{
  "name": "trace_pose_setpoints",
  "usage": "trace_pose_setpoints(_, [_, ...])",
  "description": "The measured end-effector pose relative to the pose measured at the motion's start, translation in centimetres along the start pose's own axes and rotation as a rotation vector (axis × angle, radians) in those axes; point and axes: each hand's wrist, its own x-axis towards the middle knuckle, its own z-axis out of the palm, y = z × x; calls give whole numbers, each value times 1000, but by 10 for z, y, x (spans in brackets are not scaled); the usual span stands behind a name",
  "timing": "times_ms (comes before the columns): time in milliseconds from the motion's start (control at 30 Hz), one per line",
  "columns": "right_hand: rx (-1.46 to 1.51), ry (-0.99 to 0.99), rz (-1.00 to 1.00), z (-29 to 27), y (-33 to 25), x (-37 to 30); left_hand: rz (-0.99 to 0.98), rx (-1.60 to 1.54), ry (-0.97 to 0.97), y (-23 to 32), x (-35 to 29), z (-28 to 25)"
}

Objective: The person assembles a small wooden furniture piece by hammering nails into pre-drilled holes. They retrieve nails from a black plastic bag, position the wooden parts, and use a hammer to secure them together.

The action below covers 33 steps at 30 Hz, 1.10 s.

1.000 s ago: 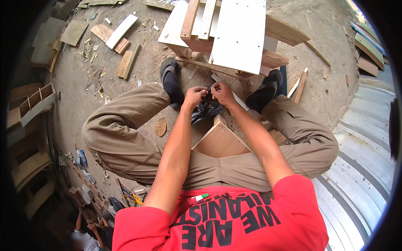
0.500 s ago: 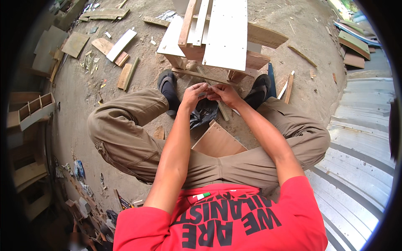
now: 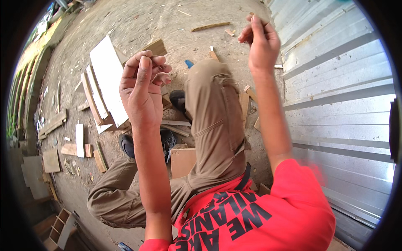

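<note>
The left hand [image 3: 142, 92] and right hand [image 3: 263, 46] have moved up and far apart, so their shared work has paused near the black bag [image 3: 168, 140], partly behind the left arm [image 3: 153, 180], and I cannot tell if their curled fingers pinch anything.

Head view: left fisheye of a head-worn pair, looking steeply down over wearer's red shirt [image 3: 268, 209] and brown trousers [image 3: 215, 106], left hand [image 3: 141, 92] and right hand [image 3: 264, 48] nearer the lens than dirt ground [image 3: 155, 27], metal sheeting [image 3: 339, 108] bowing along right rim.
</note>
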Motion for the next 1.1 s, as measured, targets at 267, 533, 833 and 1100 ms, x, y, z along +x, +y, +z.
trace_pose_setpoints(267, [-827, 99, 710, -144, 287, -144, -144, 626, 45, -53, 26, 59])
trace_pose_setpoints(533, [-1448, -332, 224, -125, 323, -263, -58, 1129, -5, -50, 19, 42])
trace_pose_setpoints(833, [-1658, -632, 257, -142, 327, -214, -39, 1159, 4, -37, 16, 20])
trace_pose_setpoints(1100, [-1380, -766, 213, -156, 347, -239, 13, 1090, 45, -28, 10, 6])
